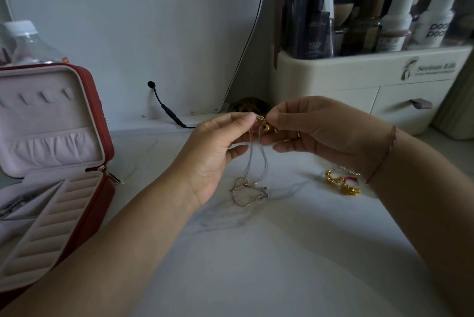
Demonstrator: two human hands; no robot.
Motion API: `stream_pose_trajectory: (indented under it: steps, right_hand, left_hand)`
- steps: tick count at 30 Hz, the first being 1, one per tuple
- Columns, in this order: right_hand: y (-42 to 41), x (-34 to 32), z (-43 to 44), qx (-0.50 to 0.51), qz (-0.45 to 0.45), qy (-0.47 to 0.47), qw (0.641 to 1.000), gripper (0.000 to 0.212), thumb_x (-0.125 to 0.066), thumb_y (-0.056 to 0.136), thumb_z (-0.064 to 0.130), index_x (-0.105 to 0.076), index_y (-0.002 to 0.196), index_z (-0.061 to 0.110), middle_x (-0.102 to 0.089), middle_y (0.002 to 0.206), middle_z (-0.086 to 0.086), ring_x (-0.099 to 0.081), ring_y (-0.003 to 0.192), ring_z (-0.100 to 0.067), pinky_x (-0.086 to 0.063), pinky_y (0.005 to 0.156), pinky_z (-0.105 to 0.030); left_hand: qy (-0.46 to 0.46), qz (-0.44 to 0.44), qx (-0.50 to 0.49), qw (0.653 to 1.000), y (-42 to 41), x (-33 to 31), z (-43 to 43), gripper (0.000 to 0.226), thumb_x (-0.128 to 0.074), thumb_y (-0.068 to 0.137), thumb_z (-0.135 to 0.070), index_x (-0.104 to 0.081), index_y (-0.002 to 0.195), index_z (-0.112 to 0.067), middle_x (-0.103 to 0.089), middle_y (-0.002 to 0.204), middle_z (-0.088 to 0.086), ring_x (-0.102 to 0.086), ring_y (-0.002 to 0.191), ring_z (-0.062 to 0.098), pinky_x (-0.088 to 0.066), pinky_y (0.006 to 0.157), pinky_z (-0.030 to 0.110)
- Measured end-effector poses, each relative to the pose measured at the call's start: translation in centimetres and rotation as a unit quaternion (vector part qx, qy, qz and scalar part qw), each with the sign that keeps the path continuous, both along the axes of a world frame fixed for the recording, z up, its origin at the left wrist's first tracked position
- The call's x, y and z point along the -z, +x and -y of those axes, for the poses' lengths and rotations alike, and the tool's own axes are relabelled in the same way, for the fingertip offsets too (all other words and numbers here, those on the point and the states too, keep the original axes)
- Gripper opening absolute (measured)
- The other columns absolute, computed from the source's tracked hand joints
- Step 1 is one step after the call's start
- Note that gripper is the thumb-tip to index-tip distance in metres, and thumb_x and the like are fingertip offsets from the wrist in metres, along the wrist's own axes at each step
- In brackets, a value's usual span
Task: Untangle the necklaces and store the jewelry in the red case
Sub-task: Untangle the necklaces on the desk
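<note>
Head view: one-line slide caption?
Left hand and right hand pinch tangled necklaces above the table; gold earrings lie nearby, red case open at left.

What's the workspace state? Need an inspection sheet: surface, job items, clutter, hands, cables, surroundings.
Surface: white marbled tabletop, dimly lit.
Job's things: tangled necklaces lifted, lower ends on the tabletop; red case open at left; gold earrings loose at right.
Clutter: clear bottle behind the case.
Grippers: left hand and right hand both pinch the necklaces at the top.
Cables: black cable plugged into the back panel.
Surroundings: cream cosmetics organizer at back right.
</note>
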State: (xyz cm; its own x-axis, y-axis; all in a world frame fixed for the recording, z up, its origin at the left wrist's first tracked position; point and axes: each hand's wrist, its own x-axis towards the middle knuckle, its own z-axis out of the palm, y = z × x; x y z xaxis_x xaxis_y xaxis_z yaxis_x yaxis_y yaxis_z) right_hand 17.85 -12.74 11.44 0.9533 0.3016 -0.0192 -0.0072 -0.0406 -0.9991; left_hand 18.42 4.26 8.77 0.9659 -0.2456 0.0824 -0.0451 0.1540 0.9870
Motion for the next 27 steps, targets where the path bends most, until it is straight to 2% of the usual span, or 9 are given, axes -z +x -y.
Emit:
stream_pose_trajectory:
  steps: [5, 8, 11, 14, 18, 23, 27]
  right_hand:
    - [-0.03, -0.02, -0.18, -0.026, -0.032, 0.06, 0.997, 0.013, -0.058, 0.083, 0.013, -0.06, 0.093, 0.004, -0.067, 0.084, -0.013, -0.063, 0.066, -0.012, -0.053, 0.058, -0.02]
    - [0.07, -0.09, 0.05, -0.026, -0.021, 0.051, 0.998, 0.014, -0.062, 0.078, 0.01, -0.063, 0.092, 0.005, -0.065, 0.081, -0.011, -0.059, 0.063, -0.01, -0.051, 0.056, -0.018]
    - [0.16, -0.09, 0.16, -0.018, -0.008, 0.037, 0.999, 0.012, -0.06, 0.082, 0.002, -0.064, 0.094, 0.003, -0.062, 0.084, -0.013, -0.057, 0.062, -0.009, -0.05, 0.057, -0.017]
    - [0.12, -0.1, 0.01, -0.008, 0.012, 0.023, 1.0, 0.011, -0.058, 0.085, 0.0, -0.064, 0.094, 0.003, -0.061, 0.083, -0.012, -0.056, 0.062, -0.009, -0.05, 0.057, -0.017]
    - [-0.1, -0.18, -0.29, -0.011, 0.035, 0.015, 0.999, 0.009, -0.059, 0.084, -0.001, -0.064, 0.088, 0.005, -0.061, 0.076, -0.008, -0.055, 0.063, -0.009, -0.05, 0.058, -0.017]
    - [-0.2, -0.3, -0.37, -0.02, 0.045, 0.029, 0.998, 0.011, -0.058, 0.084, -0.003, -0.064, 0.085, 0.007, -0.062, 0.08, -0.011, -0.058, 0.064, -0.012, -0.052, 0.059, -0.018]
    - [-0.03, -0.24, -0.12, -0.006, 0.021, 0.049, 0.999, 0.009, -0.057, 0.086, 0.001, -0.063, 0.089, 0.006, -0.064, 0.081, -0.01, -0.059, 0.067, -0.014, -0.055, 0.061, -0.02]
  left_hand:
    - [-0.008, -0.003, 0.005, 1.0, 0.01, -0.11, 0.06, 0.024, -0.064, 0.074, -0.03, -0.069, 0.089, -0.011, -0.071, 0.078, -0.002, -0.065, 0.075, 0.005, -0.046, 0.074, 0.024]
    - [-0.007, -0.007, 0.013, 1.0, -0.04, -0.04, 0.16, 0.01, -0.06, 0.087, -0.019, -0.068, 0.086, -0.013, -0.068, 0.075, -0.003, -0.061, 0.072, 0.005, -0.047, 0.071, 0.021]
    - [-0.014, -0.021, 0.022, 0.999, -0.14, -0.09, 0.27, 0.016, -0.056, 0.091, -0.013, -0.068, 0.081, -0.013, -0.065, 0.072, -0.002, -0.06, 0.067, 0.005, -0.047, 0.07, 0.021]
    - [-0.031, -0.04, 0.045, 0.998, -0.25, -0.08, 0.31, 0.01, -0.06, 0.084, -0.019, -0.067, 0.079, -0.013, -0.063, 0.07, -0.002, -0.059, 0.064, 0.007, -0.049, 0.065, 0.021]
    - [-0.076, -0.064, 0.068, 0.993, -0.23, 0.01, 0.4, 0.02, -0.063, 0.074, -0.03, -0.064, 0.083, -0.013, -0.062, 0.07, -0.002, -0.058, 0.062, 0.008, -0.05, 0.062, 0.022]
    - [-0.071, -0.054, 0.088, 0.992, -0.13, -0.1, 0.11, 0.019, -0.061, 0.077, -0.036, -0.068, 0.074, -0.019, -0.06, 0.075, -0.003, -0.056, 0.069, 0.007, -0.048, 0.066, 0.023]
    - [-0.072, -0.048, 0.096, 0.992, 0.19, -0.06, -0.2, 0.013, -0.063, 0.078, -0.025, -0.069, 0.085, -0.016, -0.062, 0.082, -0.002, -0.055, 0.078, 0.008, -0.046, 0.069, 0.022]
